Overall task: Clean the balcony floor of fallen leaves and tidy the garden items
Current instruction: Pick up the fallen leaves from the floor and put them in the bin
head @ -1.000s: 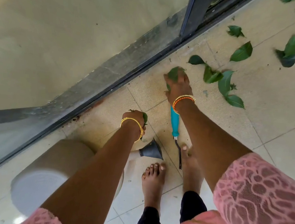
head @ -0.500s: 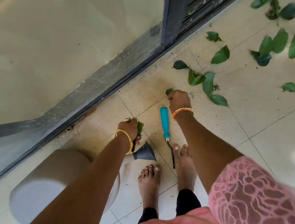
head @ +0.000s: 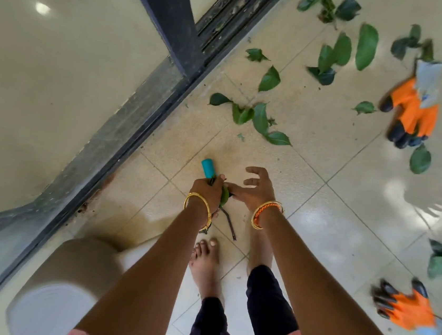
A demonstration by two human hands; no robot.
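From the head camera, the left hand (head: 207, 190) is curled around a bunch of green leaves (head: 225, 195), fingers closed tight on them. The right hand (head: 256, 189) is spread wide, fingers apart; its thumb reaches across and touches the bunch, holding nothing itself. Just beyond the left hand a teal-handled garden tool (head: 208, 168) lies on the floor, its dark metal end (head: 230, 229) showing below the wrist. The cream tiled floor (head: 317, 233) runs beside a dark sliding-door track (head: 226, 11). Loose leaves (head: 259, 119) lie scattered ahead, well over 10. 2 orange gloves lie to the right, one far (head: 414, 106), one near (head: 410, 310). A beige pot (head: 64, 273) stands at lower left.
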